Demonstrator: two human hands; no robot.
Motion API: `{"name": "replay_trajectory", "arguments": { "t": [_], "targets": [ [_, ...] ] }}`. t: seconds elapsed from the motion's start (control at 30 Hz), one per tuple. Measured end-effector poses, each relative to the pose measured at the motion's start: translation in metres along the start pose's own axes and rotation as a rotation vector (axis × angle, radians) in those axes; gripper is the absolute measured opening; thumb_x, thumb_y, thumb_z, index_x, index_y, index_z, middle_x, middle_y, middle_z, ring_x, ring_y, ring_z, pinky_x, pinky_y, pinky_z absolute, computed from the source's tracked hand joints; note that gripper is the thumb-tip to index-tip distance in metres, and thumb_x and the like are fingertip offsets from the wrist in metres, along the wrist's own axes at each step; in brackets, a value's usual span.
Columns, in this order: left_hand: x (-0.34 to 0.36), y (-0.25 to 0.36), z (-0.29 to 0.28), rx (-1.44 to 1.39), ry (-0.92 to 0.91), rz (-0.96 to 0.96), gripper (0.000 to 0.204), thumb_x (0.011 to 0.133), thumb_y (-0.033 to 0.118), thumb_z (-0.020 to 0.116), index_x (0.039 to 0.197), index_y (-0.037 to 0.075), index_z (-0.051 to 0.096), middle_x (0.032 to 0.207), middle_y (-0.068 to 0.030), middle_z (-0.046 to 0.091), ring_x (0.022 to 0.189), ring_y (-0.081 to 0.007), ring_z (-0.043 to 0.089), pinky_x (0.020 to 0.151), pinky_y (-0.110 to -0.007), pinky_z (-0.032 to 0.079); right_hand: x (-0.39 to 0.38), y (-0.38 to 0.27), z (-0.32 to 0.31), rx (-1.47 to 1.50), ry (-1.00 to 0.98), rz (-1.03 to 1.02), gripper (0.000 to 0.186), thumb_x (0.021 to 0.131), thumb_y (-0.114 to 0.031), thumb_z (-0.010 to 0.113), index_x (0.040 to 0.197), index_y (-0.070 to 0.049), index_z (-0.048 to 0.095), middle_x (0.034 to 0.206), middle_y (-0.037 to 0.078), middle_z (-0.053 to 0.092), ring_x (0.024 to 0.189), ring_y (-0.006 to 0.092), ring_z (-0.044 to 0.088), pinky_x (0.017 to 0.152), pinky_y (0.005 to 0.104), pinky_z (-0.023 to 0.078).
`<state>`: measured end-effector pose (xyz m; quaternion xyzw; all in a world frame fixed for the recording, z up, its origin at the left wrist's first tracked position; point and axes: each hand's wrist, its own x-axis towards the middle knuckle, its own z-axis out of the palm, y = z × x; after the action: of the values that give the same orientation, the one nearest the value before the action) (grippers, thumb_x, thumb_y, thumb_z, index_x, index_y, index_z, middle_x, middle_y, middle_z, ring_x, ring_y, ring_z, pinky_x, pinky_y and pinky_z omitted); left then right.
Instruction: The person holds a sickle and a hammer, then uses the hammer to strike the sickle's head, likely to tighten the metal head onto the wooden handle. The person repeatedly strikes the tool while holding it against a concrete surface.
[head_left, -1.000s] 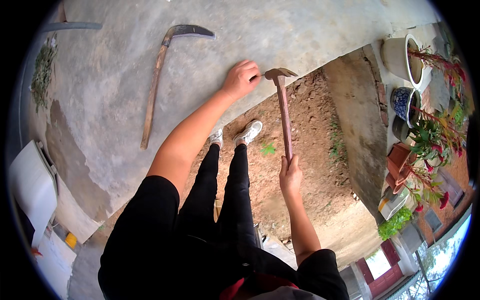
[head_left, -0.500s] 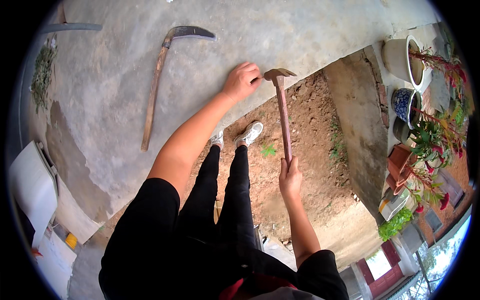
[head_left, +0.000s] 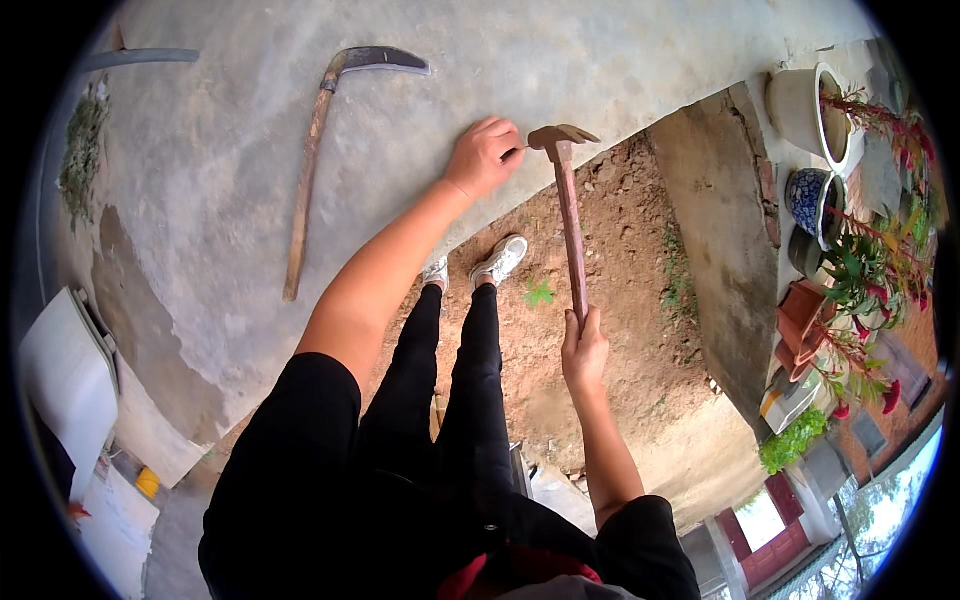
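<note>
My right hand is wrapped round the lower end of a hammer's wooden handle. The hammer points away from me, its rusty claw head just right of my left fingertips. My left hand is closed in a pinch over the edge of the concrete slab. A thin bit shows between its fingertips and the hammer head, too small to name. To the left, a sickle with a dark curved blade and long wooden handle lies on the concrete.
The concrete slab borders a sunken patch of reddish soil, where my white shoes and a small green plant are. Along the right wall stand a white pot, a blue patterned pot and terracotta pots.
The view has shifted slightly. The hammer head sits a little higher in the picture, still beside my left fingertips; both hands keep their grips.
</note>
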<state>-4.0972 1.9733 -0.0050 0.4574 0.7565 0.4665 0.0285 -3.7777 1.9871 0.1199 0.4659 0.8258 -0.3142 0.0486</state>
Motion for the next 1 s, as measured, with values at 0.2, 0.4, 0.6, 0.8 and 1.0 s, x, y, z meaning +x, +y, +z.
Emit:
{"name": "replay_trajectory", "arguments": {
  "t": [0.2, 0.4, 0.6, 0.8, 1.0],
  "targets": [
    [-0.001, 0.001, 0.001, -0.004, -0.025, 0.025, 0.01, 0.073, 0.005, 0.07, 0.073, 0.007, 0.06, 0.081, -0.0039, 0.061, 0.079, -0.0252, 0.06, 0.07, -0.036, 0.05, -0.006, -0.003, 0.002, 0.039, 0.09, -0.019, 0.016, 0.095, -0.016, 0.06, 0.103, -0.005, 0.052, 0.064, 0.022, 0.06, 0.057, 0.0429, 0.061, 0.049, 0.0485, 0.046],
    [-0.005, 0.004, -0.001, -0.027, -0.046, 0.0, 0.009, 0.072, 0.005, 0.07, 0.073, 0.007, 0.061, 0.081, -0.004, 0.061, 0.079, -0.0251, 0.06, 0.071, -0.036, 0.05, 0.001, -0.002, 0.002, -0.016, -0.033, 0.073, 0.015, 0.098, -0.016, 0.056, 0.099, -0.002, 0.05, 0.071, 0.023, 0.059, 0.06, 0.0419, 0.059, 0.052, 0.0446, 0.045],
    [0.001, 0.007, -0.001, -0.016, -0.01, -0.001, 0.008, 0.072, 0.005, 0.07, 0.073, 0.007, 0.062, 0.081, -0.0039, 0.061, 0.078, -0.0247, 0.06, 0.07, -0.036, 0.051, -0.009, -0.004, 0.004, 0.097, 0.106, 0.018, 0.018, 0.097, -0.022, 0.057, 0.101, -0.005, 0.051, 0.065, 0.023, 0.061, 0.057, 0.0433, 0.061, 0.05, 0.0486, 0.046],
    [-0.001, 0.004, -0.002, -0.01, -0.05, -0.01, 0.008, 0.073, 0.005, 0.07, 0.074, 0.007, 0.062, 0.081, -0.0038, 0.061, 0.079, -0.0247, 0.06, 0.069, -0.036, 0.051, 0.0, 0.003, 0.009, -0.091, -0.05, 0.107, 0.017, 0.099, -0.021, 0.055, 0.102, -0.004, 0.051, 0.069, 0.025, 0.06, 0.063, 0.0444, 0.061, 0.051, 0.0485, 0.044],
    [0.001, 0.007, -0.001, -0.008, -0.007, 0.006, 0.008, 0.073, 0.005, 0.071, 0.074, 0.007, 0.064, 0.081, -0.0034, 0.061, 0.079, -0.0239, 0.06, 0.07, -0.035, 0.05, 0.0, 0.004, -0.001, 0.088, 0.012, 0.084, 0.016, 0.1, -0.019, 0.054, 0.1, -0.004, 0.051, 0.068, 0.021, 0.06, 0.058, 0.0398, 0.06, 0.051, 0.0441, 0.044]
  ]
}}
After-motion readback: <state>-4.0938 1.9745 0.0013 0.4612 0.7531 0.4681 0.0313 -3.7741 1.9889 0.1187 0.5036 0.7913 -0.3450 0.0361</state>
